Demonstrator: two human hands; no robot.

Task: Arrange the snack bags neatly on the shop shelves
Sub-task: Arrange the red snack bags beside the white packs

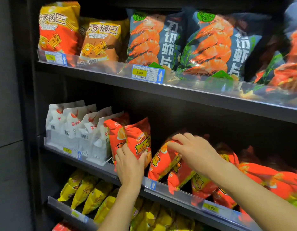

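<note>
Left hand [129, 164]: grips the lower part of an upright red-orange plastic snack bag [140, 139], with the thumb on the bag's front face and the fingers curled round its left edge.
Right hand [194, 150]: comes in from the right with its fingers curled over the top of a leaning red-orange plastic snack bag [161, 161]. It appears to pinch that top edge, though blur hides the thumb.
Upright red-orange plastic snack bag: stands on the dark middle shelf with a clear plastic front lip [101, 167], directly above the left wrist. It touches a second upright red-orange bag [115, 135] on its left.
Leaning red-orange plastic snack bag: tilted, with its top toward the right and its bottom near the front lip. It lies under the right hand and just right of the left hand, with a dark gap between it and the upright bag.
Between the hands: the two held bags are near each other but apart.
Further red-orange bags [261, 177]: lie slumped in a row under and beyond the right forearm.
White paper-look pouches [74, 129]: stand in a stepped row at the left end of the same shelf, the nearest one touching the second upright red-orange bag.
Shelf above: holds yellow-and-orange rice-crust bags [61, 29] on the left and dark blue bags printed with orange prawns [216, 45] on the right. A yellow price label reading 5.00 [139, 72] is on its lip.
Shelf below: holds glossy yellow snack bags [87, 192] that lean to the right, partly behind the left forearm.
</note>
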